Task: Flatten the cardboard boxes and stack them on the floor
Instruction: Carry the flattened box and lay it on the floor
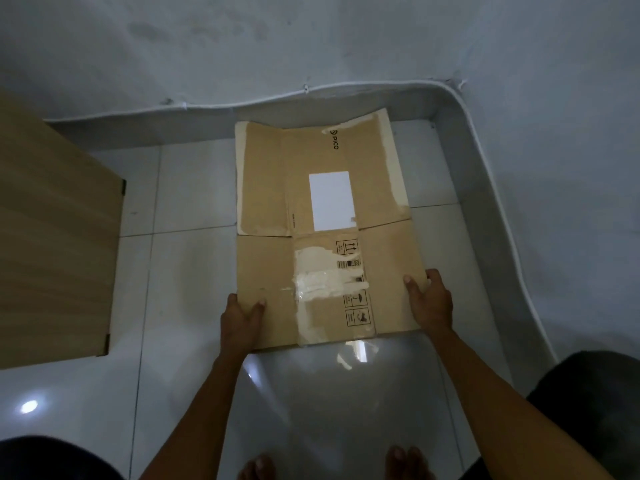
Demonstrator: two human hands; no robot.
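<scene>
On the pale tiled floor [194, 188], a flattened cardboard box [263, 188] is lying spread open, its flaps unfolded, with its far edge reaching almost to the base of the grey wall [311, 46]. Along that wall base, a white cable [381, 86] is running past the far edge of the box and curving down the right side. A white label [331, 200] is sitting near the middle of the box, and printed handling symbols [350, 252] are showing nearer the person, beside a patch of torn, whitish tape [317, 280]. The word "PICO" is showing near the far edge of the box.

The left hand [242, 315] is grasping the near left edge of the box, the thumb pressing on top of the cardboard and the fingers hidden under or behind the edge. The right hand [429, 299] is gripping the near right edge of the box in the same way, thumb lying on the top face and fingers wrapping around the side. Both forearms are reaching forward from the bottom of the view.

To the left of the box, well apart from it, a wooden panel [55, 237] is standing over the floor. Nearer than the box, the person's bare toes [403, 460] are resting on the glossy tile, which is reflecting light.
</scene>
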